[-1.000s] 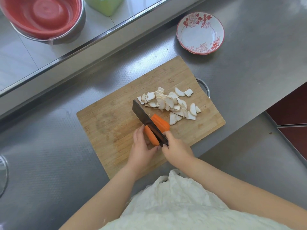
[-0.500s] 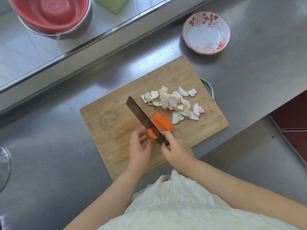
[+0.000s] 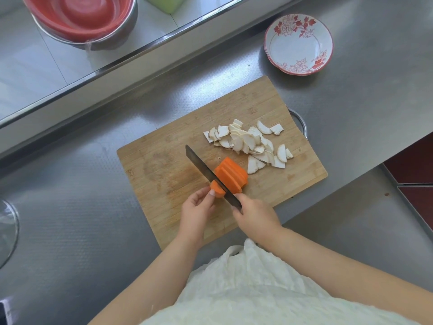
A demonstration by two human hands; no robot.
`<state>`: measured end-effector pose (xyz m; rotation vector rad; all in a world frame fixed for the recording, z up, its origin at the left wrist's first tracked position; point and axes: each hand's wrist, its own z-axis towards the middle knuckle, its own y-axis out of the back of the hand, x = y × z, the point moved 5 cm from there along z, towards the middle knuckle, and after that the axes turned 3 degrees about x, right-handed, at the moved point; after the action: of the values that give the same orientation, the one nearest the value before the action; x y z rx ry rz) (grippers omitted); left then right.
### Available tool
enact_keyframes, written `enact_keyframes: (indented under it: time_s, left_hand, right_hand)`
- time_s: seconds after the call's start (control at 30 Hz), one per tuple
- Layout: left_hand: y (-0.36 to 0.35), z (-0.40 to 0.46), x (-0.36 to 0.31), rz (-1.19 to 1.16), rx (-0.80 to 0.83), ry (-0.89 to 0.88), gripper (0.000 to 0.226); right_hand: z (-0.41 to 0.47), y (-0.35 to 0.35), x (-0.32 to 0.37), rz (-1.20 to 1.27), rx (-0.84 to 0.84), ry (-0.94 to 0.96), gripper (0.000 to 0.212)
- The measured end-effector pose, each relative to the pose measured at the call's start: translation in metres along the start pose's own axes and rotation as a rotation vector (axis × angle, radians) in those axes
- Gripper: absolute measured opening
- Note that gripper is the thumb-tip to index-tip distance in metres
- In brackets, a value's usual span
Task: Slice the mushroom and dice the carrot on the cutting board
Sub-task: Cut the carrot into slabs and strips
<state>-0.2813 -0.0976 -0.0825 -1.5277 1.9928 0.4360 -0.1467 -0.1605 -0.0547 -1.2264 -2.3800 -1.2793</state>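
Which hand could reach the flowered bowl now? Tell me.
Probably neither at once: the left hand steadies the carrot, the right hand grips the knife. The bowl sits unobstructed beyond the board.

Bowls and steel around the work area

A white bowl (image 3: 298,43) with a red floral pattern sat on the steel table (image 3: 351,95) at the upper right of the frame. At the upper left, red basins (image 3: 77,15) were nested in a metal bowl (image 3: 112,36) on a raised steel ledge (image 3: 42,66), with a green container (image 3: 167,3) beside them at the top edge. A white crinkled garment (image 3: 257,289) filled the bottom centre. A curved glass edge (image 3: 9,231) showed at the far left.
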Motion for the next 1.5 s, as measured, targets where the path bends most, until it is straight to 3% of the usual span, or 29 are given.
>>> enact_keyframes:
  time_s: [0.27,0.5,0.57,0.63,0.73,1.0,1.37,1.5]
  left_hand:
    - [0.001,-0.001,0.001,-0.049,0.015,0.034,0.035]
    - [0.001,0.003,-0.005,0.048,0.051,0.026,0.045]
    - [-0.001,0.003,-0.009,0.119,0.084,0.017,0.037]
    - [-0.002,0.001,-0.011,0.127,0.109,0.034,0.013]
    - [0.001,0.001,-0.01,0.065,0.113,0.049,0.007]
    - [0.005,0.001,-0.003,0.013,0.157,0.051,0.031]
    - [0.005,0.0,-0.005,0.07,0.09,-0.001,0.016]
    - [0.005,-0.001,-0.005,0.056,0.105,-0.008,0.022]
  right_hand:
    - [-0.002,-0.003,0.001,-0.063,0.013,-0.034,0.027]
    - [-0.001,-0.006,0.005,-0.124,0.031,-0.043,0.033]
    - [-0.001,-0.006,0.005,-0.127,0.035,-0.057,0.033]
    - [-0.001,-0.006,0.005,-0.127,0.046,-0.076,0.035]
    - [-0.001,-0.006,0.008,-0.134,0.049,-0.079,0.036]
    - [-0.004,-0.011,0.015,-0.177,0.057,-0.06,0.043]
    - [-0.004,-0.004,0.01,-0.038,0.039,-0.135,0.033]
    - [-0.016,0.01,0.015,0.012,-0.009,-0.142,0.027]
